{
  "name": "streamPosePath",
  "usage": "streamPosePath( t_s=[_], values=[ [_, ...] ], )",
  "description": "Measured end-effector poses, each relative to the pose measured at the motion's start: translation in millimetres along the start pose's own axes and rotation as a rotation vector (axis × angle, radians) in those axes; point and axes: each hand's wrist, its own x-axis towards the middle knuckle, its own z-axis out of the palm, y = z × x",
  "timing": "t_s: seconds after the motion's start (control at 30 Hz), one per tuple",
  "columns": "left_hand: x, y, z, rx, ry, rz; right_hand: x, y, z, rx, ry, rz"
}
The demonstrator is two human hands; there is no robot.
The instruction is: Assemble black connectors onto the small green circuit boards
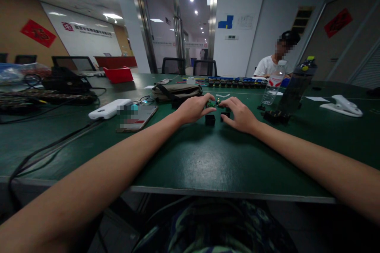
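Note:
Over the green table, my left hand curves its thumb and fingers round a small green circuit piece, with a gap between the fingertips. Just in front of it stands a small black box. My right hand is beside a second black box, thumb at its near side and fingers above it; whether it grips the box is hard to tell. Between the hands, a little farther back, lies a small green and gold part.
A grey pouch lies behind my left hand. To the left are a phone and a white power bank. A water bottle, a dark bottle and a white scanner stand right. A person sits across.

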Motion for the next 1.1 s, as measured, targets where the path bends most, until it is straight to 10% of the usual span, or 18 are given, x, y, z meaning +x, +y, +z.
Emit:
streamPosePath(
  t_s=[0.57, 1.1],
  values=[
    [-1.6, 19.8, 7.9, -0.285, -0.023, 0.072, -0.8, -3.1, 4.0, 0.055, 0.015, -0.112],
    [-5.9, -11.8, 7.1, -0.062, -0.249, -0.032, -1.7, -3.1, 4.3, 0.073, -0.049, -0.086]
  ],
)
